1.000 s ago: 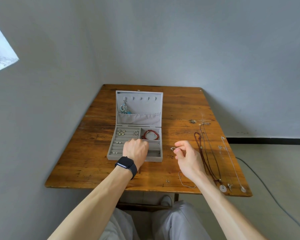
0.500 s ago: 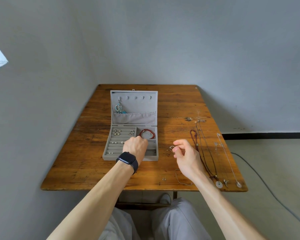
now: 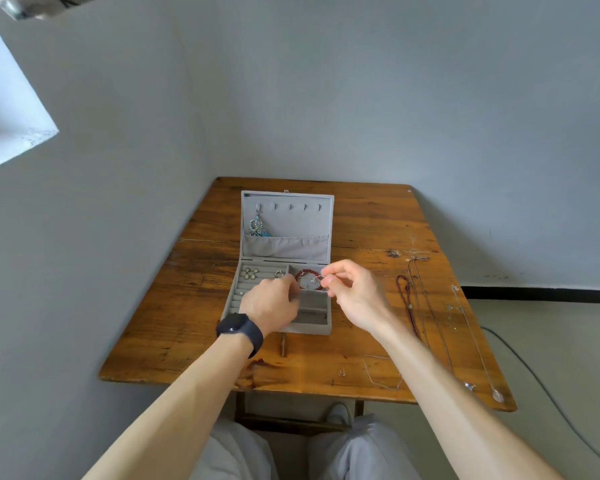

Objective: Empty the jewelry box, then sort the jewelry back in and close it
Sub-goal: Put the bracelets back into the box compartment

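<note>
Looking down on a wooden bench [image 3: 368, 216] sitting in a corner, with its far and left edges lying close to two grey walls. Seeing the left wall [image 3: 118, 237] and the back wall [image 3: 395, 98] meeting just behind the far left corner. Catching a white sill [image 3: 11, 133] jutting in at the left, brightly lit. Noticing a plank seam [image 3: 378, 247] running across the bench top. Finding a pale floor [image 3: 551, 323] showing to the right, with a black skirting [image 3: 541, 290] running along the foot of the back wall and a thin cable [image 3: 492, 332] trailing towards the lower right. Glimpsing grey trousers [image 3: 361, 448] and a pale shoe [image 3: 340, 412] showing below the near edge, beside dark frame bars [image 3: 291, 422].
</note>
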Available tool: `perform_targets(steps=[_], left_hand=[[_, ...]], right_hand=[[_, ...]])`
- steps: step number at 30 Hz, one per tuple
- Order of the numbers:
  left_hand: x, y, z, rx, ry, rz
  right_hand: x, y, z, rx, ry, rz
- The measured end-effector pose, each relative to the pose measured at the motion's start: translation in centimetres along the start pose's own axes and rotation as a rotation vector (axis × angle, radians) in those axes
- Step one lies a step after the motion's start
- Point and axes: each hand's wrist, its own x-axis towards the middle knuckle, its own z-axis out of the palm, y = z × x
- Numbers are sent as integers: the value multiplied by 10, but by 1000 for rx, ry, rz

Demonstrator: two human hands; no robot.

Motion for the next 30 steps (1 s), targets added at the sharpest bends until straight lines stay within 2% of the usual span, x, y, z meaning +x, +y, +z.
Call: perform_targets(steps=[3, 5, 7, 10, 13, 18, 25, 30], left_hand=[[3, -16, -8, -352, -41, -3], [6, -23, -12, -382, -77, 48], [8, -27, -10, -385, -37, 62], [13, -28, -4, -382, 5, 34], [17, -24, -2, -317, -20, 18], [25, -16, -2, -36, 32, 46], [36, -15, -12, 145, 50, 56], [35, -12, -13, 244, -20, 40]], right_hand=[[10, -1, 11, 27, -84, 24], [14, 3, 15, 49, -102, 46], [16, 10, 16, 75, -70, 86], [18, 24, 17, -73, 5, 81], [18, 33, 22, -275, 47, 24], [17, 41, 33, -468, 54, -173], [23, 44, 36, -446, 110, -187], [22, 46, 37, -512, 78, -210]])
